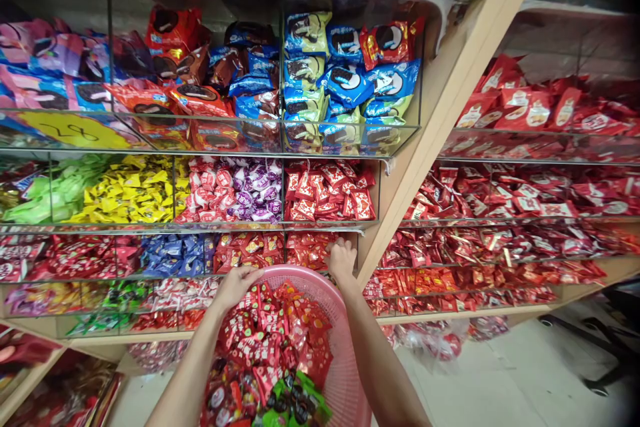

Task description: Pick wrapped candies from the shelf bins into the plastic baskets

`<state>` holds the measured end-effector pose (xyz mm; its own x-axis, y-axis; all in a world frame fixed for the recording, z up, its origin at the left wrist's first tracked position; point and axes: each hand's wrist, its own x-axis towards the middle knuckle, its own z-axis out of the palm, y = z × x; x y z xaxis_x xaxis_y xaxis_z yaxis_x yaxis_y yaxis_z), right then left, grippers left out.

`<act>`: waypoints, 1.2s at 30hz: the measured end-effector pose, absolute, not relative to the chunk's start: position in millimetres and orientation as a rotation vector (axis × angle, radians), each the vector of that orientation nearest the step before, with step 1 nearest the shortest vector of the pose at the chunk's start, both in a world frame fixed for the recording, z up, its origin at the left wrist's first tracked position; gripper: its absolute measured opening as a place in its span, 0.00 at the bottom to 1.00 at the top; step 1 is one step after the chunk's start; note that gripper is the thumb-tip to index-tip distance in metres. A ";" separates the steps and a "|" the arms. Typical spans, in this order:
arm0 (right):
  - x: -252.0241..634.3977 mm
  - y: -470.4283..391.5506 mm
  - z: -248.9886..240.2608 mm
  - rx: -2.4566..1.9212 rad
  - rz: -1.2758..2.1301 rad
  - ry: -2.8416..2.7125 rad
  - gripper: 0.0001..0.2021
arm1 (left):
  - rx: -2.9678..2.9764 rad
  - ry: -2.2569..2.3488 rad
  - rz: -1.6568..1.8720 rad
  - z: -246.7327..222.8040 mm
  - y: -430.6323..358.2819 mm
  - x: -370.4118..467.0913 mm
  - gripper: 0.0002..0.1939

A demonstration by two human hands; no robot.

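Observation:
A pink plastic basket [345, 347] is in front of me, filled with wrapped candies [265, 327] in red, dark and green wrappers. My left hand [241, 281] grips its far rim on the left side, fingers hooked over the edge. Beyond the rim, my right hand [342, 257] is at a shelf compartment of red wrapped candies [307, 248]. Its fingers are curled closed, and whatever may be in them is hidden. The right forearm passes over the basket's right side.
Tiered shelves with clear fronts hold several kinds of wrapped sweets, including yellow candies [133, 190] and cookie packets [350, 83]. A slanting wooden upright [440, 103] stands close right of my right hand. Bagged goods [435, 340] lie on the floor, and black chair legs [585, 347] stand at right.

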<state>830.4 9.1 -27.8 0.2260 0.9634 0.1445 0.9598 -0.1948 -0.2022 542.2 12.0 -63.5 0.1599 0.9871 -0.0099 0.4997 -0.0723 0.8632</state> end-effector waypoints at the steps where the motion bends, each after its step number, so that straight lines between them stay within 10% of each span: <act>1: 830.3 9.3 -27.4 -2.249 0.021 -1.818 0.11 | 1.687 1.440 0.807 -63.2 11.9 542.2 0.24; 28: 805.8 -55.5 14.6 -1.353 0.601 -2.456 0.08 | 1.626 1.323 0.858 -63.9 13.4 545.3 0.23; 36: 782.9 -44.5 -12.2 -1.487 0.217 -2.568 0.14 | 1.652 1.311 0.854 -71.6 16.1 542.0 0.22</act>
<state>782.9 -44.5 -12.2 -0.4902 0.8688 0.0701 0.8447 0.4933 -0.2076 542.0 16.1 -71.6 0.2208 0.9753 0.0103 0.4036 -0.1010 0.9094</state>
